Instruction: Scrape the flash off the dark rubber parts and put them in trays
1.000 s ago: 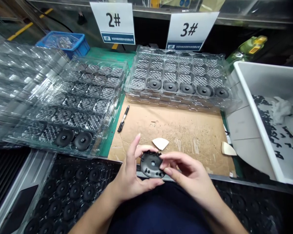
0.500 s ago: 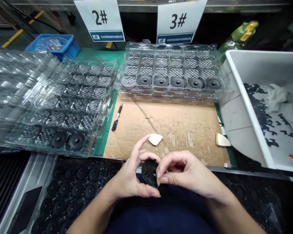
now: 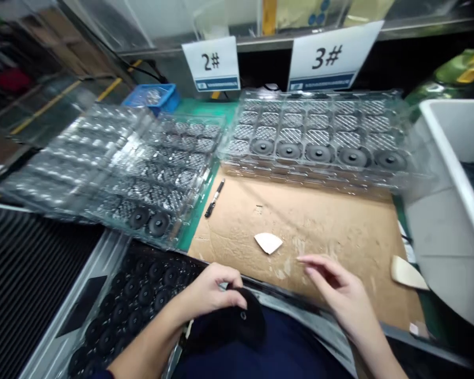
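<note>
A black round disc (image 3: 249, 316) with a small hub is pinched between the thumb and fingers of my left hand (image 3: 215, 289), low in front of the dark blue clothing. To the right, over the cardboard sheet (image 3: 319, 210), my right hand (image 3: 335, 284) has its thumb and forefinger slightly apart, with nothing visible between them. On the cardboard between and beyond the hands lies a white wedge-shaped piece (image 3: 268, 242). Clear trays (image 3: 316, 173) behind the cardboard hold several black discs in their front row.
Another clear tray (image 3: 169, 200) with two discs stands left of a pen (image 3: 215, 198). At the right are a white bin (image 3: 450, 158) and a second pale wedge (image 3: 408, 273). A tray of discs (image 3: 142, 295) sits low left; a blue basket (image 3: 168, 100) stands behind.
My right hand has moved off the disc to the right and its fingertips have parted. My left hand has lowered and turned the disc. The camera view has swung and tilted.
</note>
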Demonstrator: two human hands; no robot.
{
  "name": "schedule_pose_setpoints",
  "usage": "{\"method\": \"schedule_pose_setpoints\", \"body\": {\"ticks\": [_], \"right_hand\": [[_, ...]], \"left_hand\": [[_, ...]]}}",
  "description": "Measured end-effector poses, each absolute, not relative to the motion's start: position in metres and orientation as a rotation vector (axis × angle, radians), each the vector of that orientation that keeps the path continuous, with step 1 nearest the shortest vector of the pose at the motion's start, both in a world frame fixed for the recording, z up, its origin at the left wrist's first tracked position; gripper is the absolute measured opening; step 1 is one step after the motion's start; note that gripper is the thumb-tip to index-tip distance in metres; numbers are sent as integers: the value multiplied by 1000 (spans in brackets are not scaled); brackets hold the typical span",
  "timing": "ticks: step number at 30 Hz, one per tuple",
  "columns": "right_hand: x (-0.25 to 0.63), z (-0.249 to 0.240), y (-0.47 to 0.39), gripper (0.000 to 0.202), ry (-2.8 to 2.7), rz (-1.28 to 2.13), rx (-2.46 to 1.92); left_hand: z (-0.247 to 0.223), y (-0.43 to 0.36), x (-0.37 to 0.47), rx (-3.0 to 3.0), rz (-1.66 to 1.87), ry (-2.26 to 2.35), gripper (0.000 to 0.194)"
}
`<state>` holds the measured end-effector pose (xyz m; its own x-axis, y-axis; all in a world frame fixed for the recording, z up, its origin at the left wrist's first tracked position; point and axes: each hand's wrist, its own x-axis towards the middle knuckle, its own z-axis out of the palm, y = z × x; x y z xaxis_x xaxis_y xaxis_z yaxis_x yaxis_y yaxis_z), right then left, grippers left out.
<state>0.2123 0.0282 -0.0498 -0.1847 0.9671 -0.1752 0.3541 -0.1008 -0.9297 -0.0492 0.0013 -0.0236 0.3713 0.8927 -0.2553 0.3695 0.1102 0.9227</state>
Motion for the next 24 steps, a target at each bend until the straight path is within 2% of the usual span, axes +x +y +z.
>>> {"method": "schedule_pose_setpoints", "body": {"ticks": [4,6,10,14,18,24], "right_hand": [[233,-101,45,23,-1832,768,-1597],[237,-120,48,23,-1873,668,-1616],[239,-139,44,24,-1882,613,-1580],[240,-144,44,25,-1872,642,-1541],[240,-145,44,24,-1867,653,-1506],[230,-129,48,26,-1907,580,-1480]], "left_hand": [[-10,-9,-115,1463,770,1835,46],[4,-11,-155,1436,869,2222,39],[24,0,-231,1404,826,2794,31],[15,19,-284,1461,514,2872,32],[-11,23,-302,1563,307,2821,30],[-27,3,-288,1817,459,2959,30]]}}
